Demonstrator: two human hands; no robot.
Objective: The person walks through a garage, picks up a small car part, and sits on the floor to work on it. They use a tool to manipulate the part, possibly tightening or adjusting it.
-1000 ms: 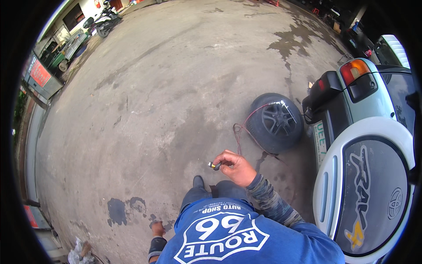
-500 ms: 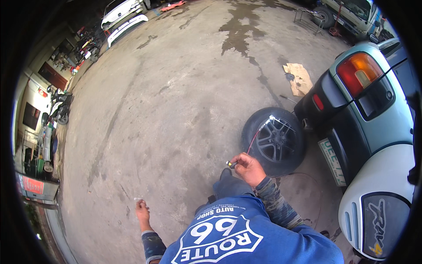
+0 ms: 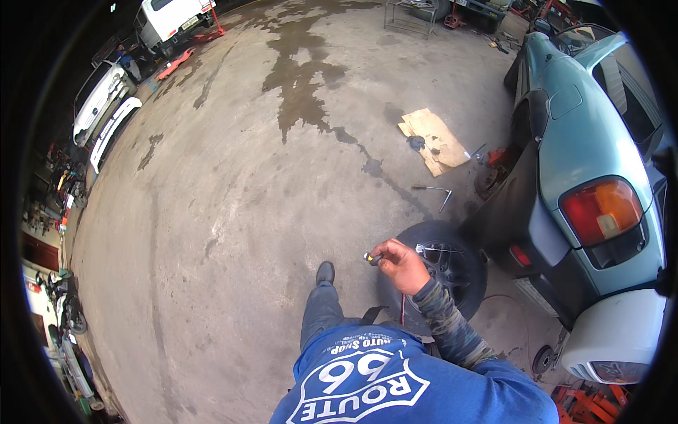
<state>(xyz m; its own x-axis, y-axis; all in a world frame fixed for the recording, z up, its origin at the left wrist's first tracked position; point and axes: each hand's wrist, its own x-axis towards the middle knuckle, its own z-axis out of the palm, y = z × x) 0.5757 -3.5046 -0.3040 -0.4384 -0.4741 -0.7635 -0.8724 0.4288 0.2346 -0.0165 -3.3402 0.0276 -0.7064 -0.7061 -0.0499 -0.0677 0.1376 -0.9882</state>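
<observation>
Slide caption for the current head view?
Right hand holding a small dark object with a yellow band; a wheel lies on the floor beside a teal car.

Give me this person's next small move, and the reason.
Probably a short step ahead, passing left of the wheel: the right hand already pinches the small black-and-yellow item, the wheel lies flat on the right, and the boot points forward.

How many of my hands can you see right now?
1: your right hand, pinching a small dark-and-yellow object, the wheel showing behind it. Your left hand isn't visible, perhaps hidden.
</observation>
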